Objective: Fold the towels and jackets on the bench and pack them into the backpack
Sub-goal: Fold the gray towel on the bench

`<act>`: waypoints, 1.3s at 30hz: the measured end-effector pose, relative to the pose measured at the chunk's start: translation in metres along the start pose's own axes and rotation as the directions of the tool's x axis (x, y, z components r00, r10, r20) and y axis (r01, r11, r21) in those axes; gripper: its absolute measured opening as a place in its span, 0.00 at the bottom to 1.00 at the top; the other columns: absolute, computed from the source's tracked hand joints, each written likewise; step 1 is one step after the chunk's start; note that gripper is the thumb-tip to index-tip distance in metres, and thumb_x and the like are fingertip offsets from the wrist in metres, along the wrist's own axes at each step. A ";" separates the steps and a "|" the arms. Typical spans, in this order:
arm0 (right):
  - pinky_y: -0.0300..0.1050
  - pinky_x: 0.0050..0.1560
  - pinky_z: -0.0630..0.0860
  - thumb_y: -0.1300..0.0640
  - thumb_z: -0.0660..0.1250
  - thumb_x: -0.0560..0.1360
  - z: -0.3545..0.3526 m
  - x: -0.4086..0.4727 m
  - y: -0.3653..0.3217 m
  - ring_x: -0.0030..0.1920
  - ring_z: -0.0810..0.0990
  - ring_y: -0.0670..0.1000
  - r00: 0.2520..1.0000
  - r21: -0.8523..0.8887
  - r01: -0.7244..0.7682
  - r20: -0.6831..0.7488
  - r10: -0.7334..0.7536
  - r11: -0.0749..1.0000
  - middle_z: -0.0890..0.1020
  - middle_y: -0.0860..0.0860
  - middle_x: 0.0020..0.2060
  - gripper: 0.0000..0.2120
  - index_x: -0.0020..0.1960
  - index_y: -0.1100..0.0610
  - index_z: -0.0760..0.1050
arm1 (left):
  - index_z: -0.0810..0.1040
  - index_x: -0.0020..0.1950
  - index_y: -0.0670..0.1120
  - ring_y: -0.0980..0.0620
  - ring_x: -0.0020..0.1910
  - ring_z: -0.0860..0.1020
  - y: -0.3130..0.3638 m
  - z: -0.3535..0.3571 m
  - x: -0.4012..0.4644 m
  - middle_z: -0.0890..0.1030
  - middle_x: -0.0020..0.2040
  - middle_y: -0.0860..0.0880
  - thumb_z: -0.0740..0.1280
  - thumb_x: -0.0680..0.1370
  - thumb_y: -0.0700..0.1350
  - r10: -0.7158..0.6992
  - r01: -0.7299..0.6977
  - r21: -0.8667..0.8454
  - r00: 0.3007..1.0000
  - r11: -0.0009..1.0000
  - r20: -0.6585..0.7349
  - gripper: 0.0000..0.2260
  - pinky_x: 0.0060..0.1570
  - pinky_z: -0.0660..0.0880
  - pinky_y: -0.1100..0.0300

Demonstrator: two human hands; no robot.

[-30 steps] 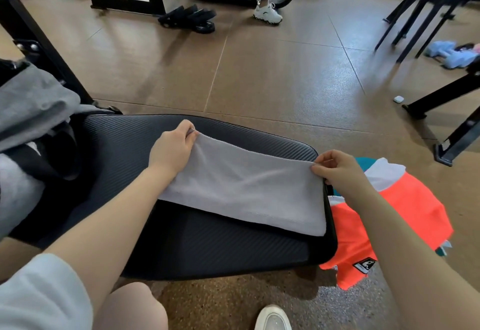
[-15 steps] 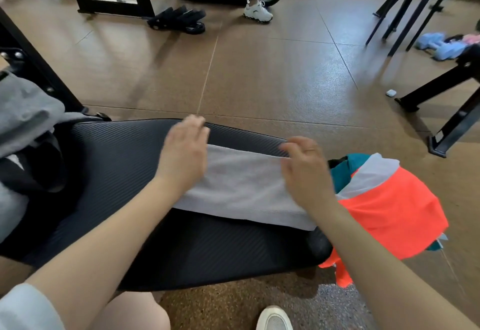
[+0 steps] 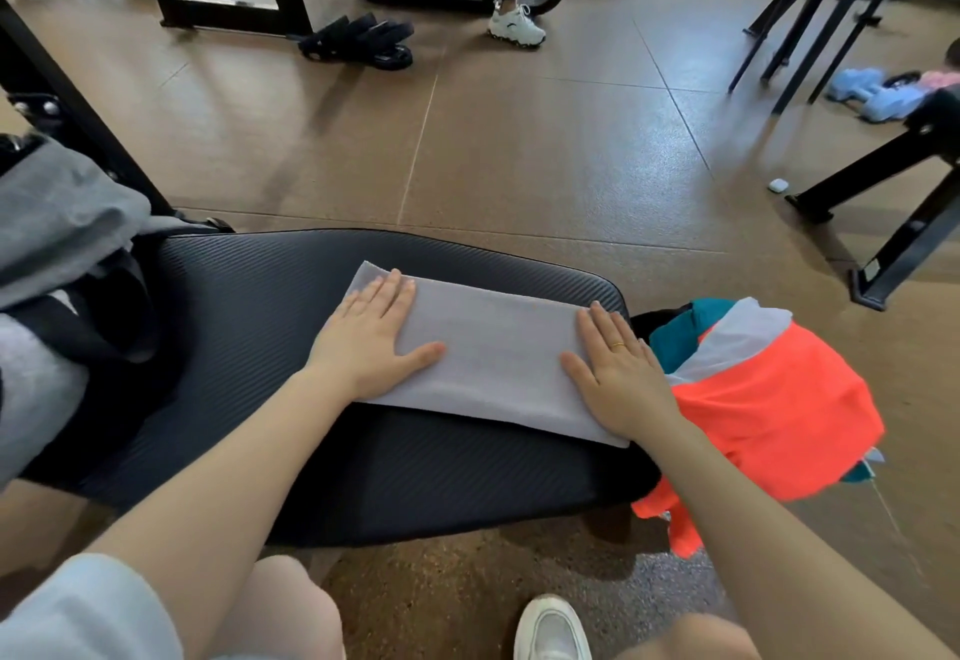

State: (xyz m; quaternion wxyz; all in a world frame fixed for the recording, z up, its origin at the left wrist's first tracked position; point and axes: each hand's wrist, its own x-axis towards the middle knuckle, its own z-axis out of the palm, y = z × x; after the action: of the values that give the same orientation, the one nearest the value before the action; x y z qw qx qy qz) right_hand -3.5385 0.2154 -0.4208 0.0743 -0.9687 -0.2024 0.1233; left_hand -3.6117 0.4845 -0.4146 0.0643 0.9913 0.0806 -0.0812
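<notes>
Grey towel [image 3: 493,353] lay folded into a long flat strip on the black bench pad [image 3: 249,327], long axis running left to right and slanting slightly toward the near right. Its right end sat close to the pad's right edge; bare ribbed pad stretched to the left and along the near side. Left hand [image 3: 371,342] pressed flat on the towel's left end, fingers straight and together, thumb spread. Right hand [image 3: 618,373] pressed flat on the right end likewise, a ring on one finger. Towel surface was soft and matte; pad was finely ribbed with rounded corners. An orange, white and teal jacket [image 3: 769,410] hung off the bench's right end, smooth-looking fabric. A grey backpack [image 3: 47,244] with black straps sat at the left end. Brown speckled floor [image 3: 545,150] lay open beyond.
</notes>
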 end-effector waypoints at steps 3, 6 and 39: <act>0.49 0.75 0.48 0.46 0.49 0.81 -0.003 0.009 0.004 0.76 0.48 0.51 0.999 0.043 0.037 -0.026 -0.036 0.998 0.49 0.50 0.77 0.27 0.77 0.53 0.48 | 0.41 0.77 0.48 0.52 0.76 0.42 0.004 -0.004 -0.002 0.41 0.77 0.49 0.42 0.68 0.75 -0.031 0.031 0.011 0.999 0.999 0.034 0.45 0.74 0.41 0.55; 0.50 0.72 0.56 0.49 0.53 0.80 -0.014 0.020 0.010 0.73 0.60 0.56 0.994 0.065 0.105 -0.050 -0.102 0.992 0.61 0.55 0.74 0.24 0.74 0.57 0.58 | 0.46 0.77 0.43 0.50 0.76 0.44 0.022 -0.013 0.004 0.44 0.77 0.45 0.45 0.74 0.70 -0.106 0.105 0.039 0.994 0.994 0.033 0.41 0.74 0.42 0.53; 0.48 0.50 0.78 0.70 0.57 0.73 -0.066 0.021 -0.051 0.41 0.78 0.49 0.942 0.651 0.151 0.133 -0.307 0.744 0.80 0.49 0.38 0.17 0.53 0.57 0.80 | 0.77 0.55 0.45 0.52 0.45 0.81 0.103 -0.028 0.001 0.82 0.49 0.46 0.56 0.81 0.48 -0.121 0.166 -0.986 0.979 0.029 0.162 0.12 0.47 0.78 0.58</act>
State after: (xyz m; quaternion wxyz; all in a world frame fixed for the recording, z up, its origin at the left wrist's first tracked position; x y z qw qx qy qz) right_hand -3.5216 0.2639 -0.3524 0.3855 -0.8333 -0.2744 0.2859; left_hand -3.5892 0.3872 -0.3752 0.7230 0.6570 0.2122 -0.0254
